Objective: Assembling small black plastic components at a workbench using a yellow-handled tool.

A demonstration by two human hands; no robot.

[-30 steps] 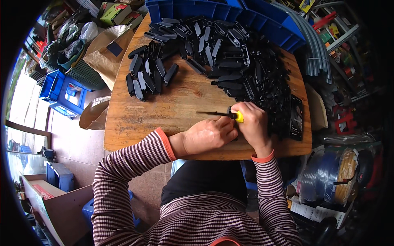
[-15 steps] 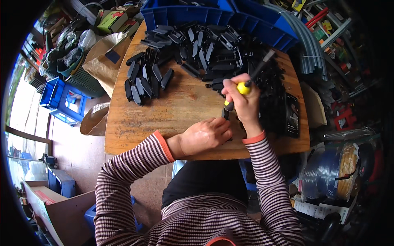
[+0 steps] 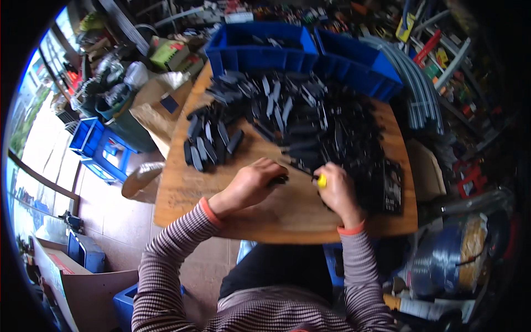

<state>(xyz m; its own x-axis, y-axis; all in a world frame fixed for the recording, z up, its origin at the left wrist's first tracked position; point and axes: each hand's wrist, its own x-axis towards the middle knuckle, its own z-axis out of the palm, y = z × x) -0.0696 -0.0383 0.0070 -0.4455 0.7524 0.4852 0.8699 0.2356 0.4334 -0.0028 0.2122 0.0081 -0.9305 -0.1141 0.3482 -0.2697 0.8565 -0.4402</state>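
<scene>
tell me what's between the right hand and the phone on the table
Black parts lie there, between the right hand and the phone, in the head view.

Wooden table [image 3: 185, 195], top visibly marked. A dense heap of black parts [image 3: 304, 130] covers its far and right areas; a smaller cluster [image 3: 211, 145] lies left. A dark rectangular panel [image 3: 392, 187] rests near the right edge.

Clutter of bags, boxes and tubing on both sides of a workroom.
On the left, a crumpled brown paper bag [image 3: 152, 113] stands near a blue plastic stool-like frame [image 3: 102, 149], with an open brown cardboard box [image 3: 91, 299] lower down; on the right, a bundle of curved grey tubes [image 3: 418, 91] hangs above clear-wrapped blue and yellow coils [image 3: 448, 260], blurred.
</scene>
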